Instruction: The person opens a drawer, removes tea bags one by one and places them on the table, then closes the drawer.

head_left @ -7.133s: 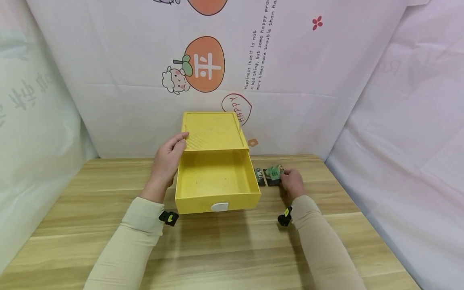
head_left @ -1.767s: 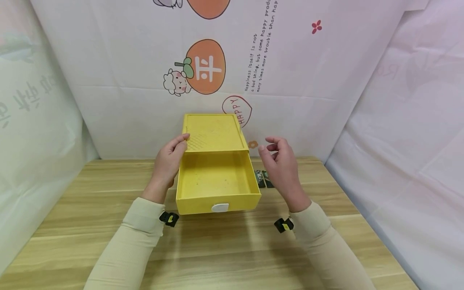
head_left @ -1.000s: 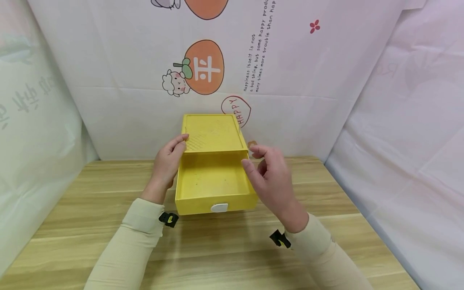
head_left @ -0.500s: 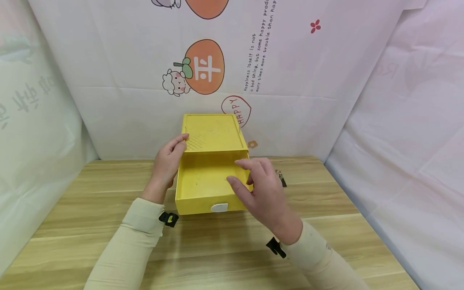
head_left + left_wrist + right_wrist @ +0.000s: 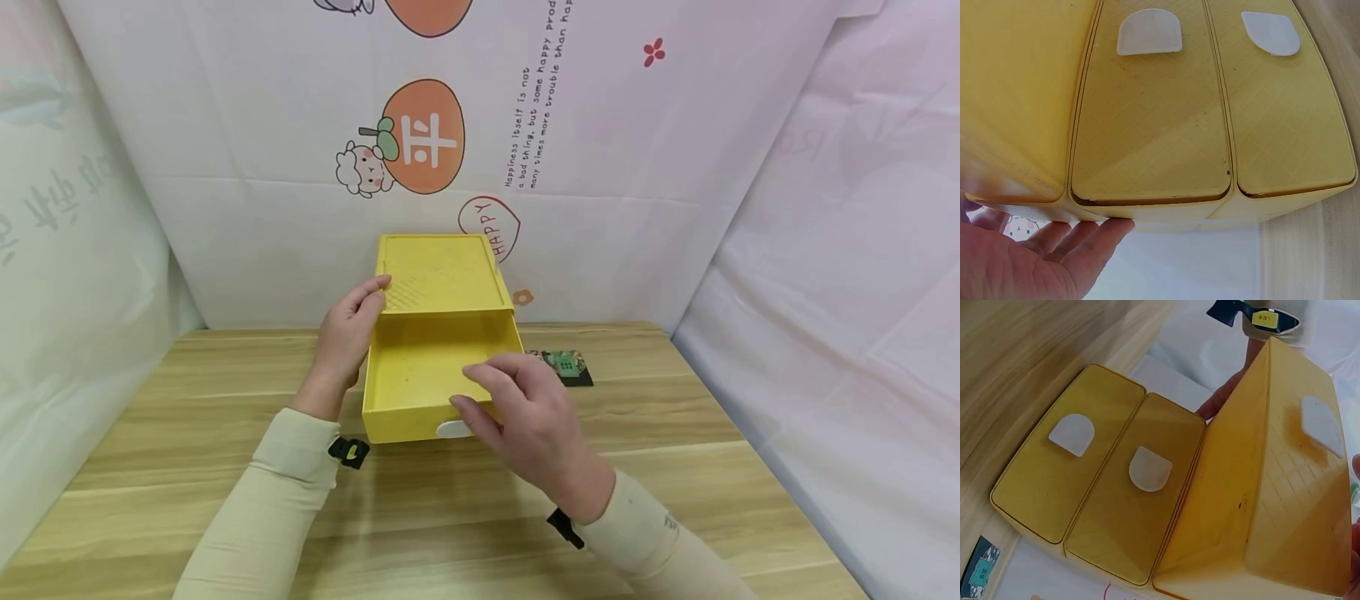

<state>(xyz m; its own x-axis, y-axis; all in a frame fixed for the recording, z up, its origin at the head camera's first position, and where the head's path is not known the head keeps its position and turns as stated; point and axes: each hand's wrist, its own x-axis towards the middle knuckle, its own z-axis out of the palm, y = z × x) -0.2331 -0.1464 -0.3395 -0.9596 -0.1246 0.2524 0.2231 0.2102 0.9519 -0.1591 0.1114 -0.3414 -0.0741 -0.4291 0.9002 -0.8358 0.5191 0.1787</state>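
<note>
A yellow drawer cabinet (image 5: 446, 271) stands at the back of the table, its top drawer (image 5: 431, 427) pulled out. Inside that drawer I see only the bare floor with small specks. My left hand (image 5: 347, 337) rests on the cabinet's upper left edge; in the left wrist view, its fingers (image 5: 1088, 247) lie against the side wall. My right hand (image 5: 536, 425) hovers at the drawer's front right corner, fingers loosely bent and holding nothing, partly covering the white handle (image 5: 452, 429). Whether it touches the drawer, I cannot tell.
Right of the cabinet lie flat dark pieces with green print (image 5: 567, 367), partly behind my right hand. Two lower drawers with white tabs (image 5: 1150, 31) are closed. A printed white cloth (image 5: 600, 167) hangs behind the wooden table (image 5: 675, 467).
My right hand has left the green-printed pieces, risen, then come left and down to the drawer's front corner. The left hand keeps its place, and the drawer looks equally far out.
</note>
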